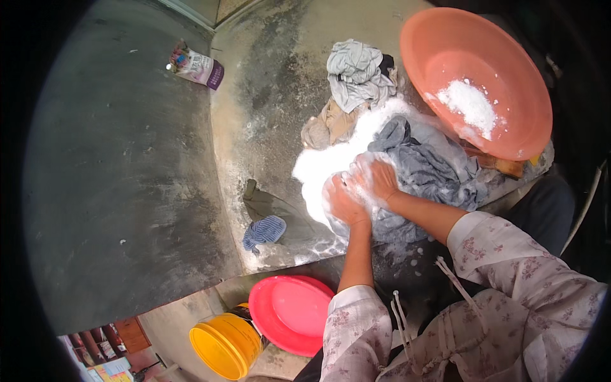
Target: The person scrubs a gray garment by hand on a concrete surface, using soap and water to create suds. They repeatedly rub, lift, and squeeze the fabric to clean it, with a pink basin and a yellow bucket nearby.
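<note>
A soaked grey cloth (429,167) lies bunched on a stained concrete slab (272,129). Both of my hands press into its left part, side by side and coated in suds. My left hand (347,203) has its fingers curled into the sudsy fabric. Just above and to the right, my right hand (382,179) also grips the cloth, its fingertips partly hidden by lather. Thick white foam (317,167) spreads left of and beyond the hands. Past the foam are a crumpled brown cloth (329,124) and a pale grey garment (353,71).
A tilted orange plastic basin (425,43) at upper right holds white powder (468,105). A blue striped cloth (266,230) lies near the slab's front left corner. A printed pouch (196,67) stands by the dark wall (124,143). Below are a pink basin (296,310) and yellow bucket (219,351).
</note>
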`<act>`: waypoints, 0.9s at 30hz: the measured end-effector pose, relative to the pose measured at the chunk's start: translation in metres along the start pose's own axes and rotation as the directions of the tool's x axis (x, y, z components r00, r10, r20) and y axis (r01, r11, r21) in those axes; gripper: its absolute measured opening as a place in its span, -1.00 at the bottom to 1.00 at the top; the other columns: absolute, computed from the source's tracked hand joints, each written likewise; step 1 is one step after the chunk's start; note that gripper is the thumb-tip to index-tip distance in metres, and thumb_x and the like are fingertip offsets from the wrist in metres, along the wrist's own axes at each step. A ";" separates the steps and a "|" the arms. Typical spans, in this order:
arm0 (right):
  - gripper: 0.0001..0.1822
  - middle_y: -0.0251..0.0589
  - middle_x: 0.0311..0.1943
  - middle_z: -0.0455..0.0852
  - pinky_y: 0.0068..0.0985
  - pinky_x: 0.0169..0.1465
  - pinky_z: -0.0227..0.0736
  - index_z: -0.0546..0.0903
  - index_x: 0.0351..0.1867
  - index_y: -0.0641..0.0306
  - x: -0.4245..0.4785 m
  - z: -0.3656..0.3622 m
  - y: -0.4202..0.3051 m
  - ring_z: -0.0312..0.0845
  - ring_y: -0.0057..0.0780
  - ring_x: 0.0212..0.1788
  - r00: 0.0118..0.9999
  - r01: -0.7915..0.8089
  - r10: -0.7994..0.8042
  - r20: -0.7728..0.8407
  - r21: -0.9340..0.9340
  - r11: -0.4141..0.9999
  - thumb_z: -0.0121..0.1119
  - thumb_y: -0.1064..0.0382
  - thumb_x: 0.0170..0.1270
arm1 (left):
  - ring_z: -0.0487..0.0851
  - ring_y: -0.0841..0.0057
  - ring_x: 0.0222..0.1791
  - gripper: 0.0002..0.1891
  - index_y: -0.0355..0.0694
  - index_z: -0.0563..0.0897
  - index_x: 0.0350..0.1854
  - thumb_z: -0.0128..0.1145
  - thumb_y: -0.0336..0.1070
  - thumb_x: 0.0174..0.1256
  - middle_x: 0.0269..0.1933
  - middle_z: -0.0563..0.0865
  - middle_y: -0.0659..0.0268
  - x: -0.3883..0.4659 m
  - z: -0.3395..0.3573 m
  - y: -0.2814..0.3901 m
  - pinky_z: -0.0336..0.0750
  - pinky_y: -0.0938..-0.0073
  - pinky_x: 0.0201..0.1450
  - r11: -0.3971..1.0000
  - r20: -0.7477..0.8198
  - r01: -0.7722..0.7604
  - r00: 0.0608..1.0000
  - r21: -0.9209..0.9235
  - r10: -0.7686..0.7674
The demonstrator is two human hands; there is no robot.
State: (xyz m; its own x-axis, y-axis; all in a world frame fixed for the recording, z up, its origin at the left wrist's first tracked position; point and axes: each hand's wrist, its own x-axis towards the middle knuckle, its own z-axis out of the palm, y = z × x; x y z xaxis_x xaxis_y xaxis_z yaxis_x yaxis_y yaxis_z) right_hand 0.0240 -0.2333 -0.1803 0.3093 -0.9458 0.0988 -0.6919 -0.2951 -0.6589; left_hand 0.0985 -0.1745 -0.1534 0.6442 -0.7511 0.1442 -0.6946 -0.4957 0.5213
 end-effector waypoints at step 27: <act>-0.57 0.09 -0.30 0.64 -0.16 -0.03 0.35 0.56 -0.12 0.26 -0.060 -0.042 0.007 0.55 -0.01 -0.23 0.975 0.143 -0.165 0.151 0.150 0.978 0.03 -0.07 0.22 | 0.36 0.01 0.24 -0.52 -0.38 0.45 0.13 0.01 -0.14 0.27 0.19 0.45 -0.11 -0.052 -0.034 0.000 0.21 0.12 0.30 0.988 0.354 0.146 0.922 0.058 -0.157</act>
State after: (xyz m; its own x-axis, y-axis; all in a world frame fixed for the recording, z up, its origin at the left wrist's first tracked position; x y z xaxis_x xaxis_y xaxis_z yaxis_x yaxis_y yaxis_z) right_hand -0.0264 -0.1837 -0.1597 0.5142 -0.8527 0.0926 -0.5348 -0.4032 -0.7426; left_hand 0.0759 -0.1209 -0.1317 0.5896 -0.7691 -0.2467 -0.6105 -0.6244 0.4873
